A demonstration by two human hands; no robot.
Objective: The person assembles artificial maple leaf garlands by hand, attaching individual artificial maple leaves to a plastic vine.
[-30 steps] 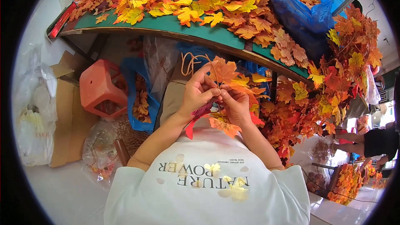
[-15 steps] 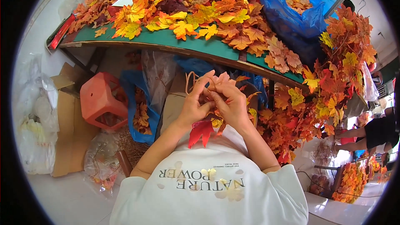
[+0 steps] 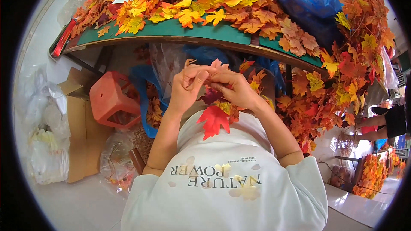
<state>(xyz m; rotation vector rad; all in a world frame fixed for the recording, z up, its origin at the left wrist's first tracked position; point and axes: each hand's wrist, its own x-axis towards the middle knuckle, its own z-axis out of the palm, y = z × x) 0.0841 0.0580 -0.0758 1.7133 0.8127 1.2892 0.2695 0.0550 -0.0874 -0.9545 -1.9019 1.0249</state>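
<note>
Above my lap, both hands are raised close together around an artificial maple-leaf garland. My left hand (image 3: 185,87) is closed, its fingers curled round a thin brown stem (image 3: 189,63) whose end pokes out above them. Pinched fingers of my right hand (image 3: 236,89) hold the garland beside it; the exact grip point is hidden. A bright red leaf (image 3: 215,122) hangs below the hands against my white shirt. Over it show a dark maroon leaf (image 3: 211,96) and a yellow one (image 3: 224,106). A pale pinkish leaf (image 3: 218,64) sticks up behind the right fingers.
Ahead stands a green-topped table (image 3: 171,29) heaped with loose leaves (image 3: 188,17). A blue plastic bag (image 3: 306,4) sits at its right end, beside a hanging mass of leaf garlands (image 3: 342,87). Left on the floor are a red stool (image 3: 112,98) and a cardboard box (image 3: 81,139).
My left fingers have curled in further, and the stem's loop above them shows less. The red leaf has turned to face up, and the maroon leaf has come into sight. The view has shifted slightly.
</note>
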